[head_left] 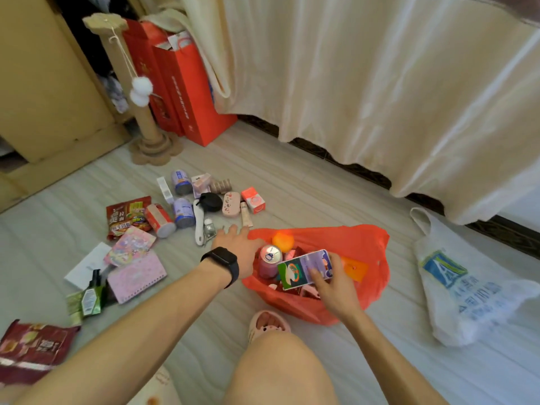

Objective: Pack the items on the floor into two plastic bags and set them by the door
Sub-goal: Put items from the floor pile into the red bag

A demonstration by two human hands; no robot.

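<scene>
Head: right hand point(336, 285) grips carton point(298, 270) over bag point(368, 244).

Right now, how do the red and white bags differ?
The red bag sits open holding a can and more; the white bag lies slumped, nothing visible inside. The right hand holds a carton over the red bag, the left hand at its rim; the white bag is untouched. Both are thin plastic bags.

Bare arms, a black watch, one pink clog.
A smartwatch point(221, 263) with a broad black strap and a flat, dark, rectangular face circles the left wrist. Both forearms are bare as far up as they show, and so is the knee point(280, 363). The foot wears a pale pink rubber clog point(270, 323) with oval openings across its top.
</scene>
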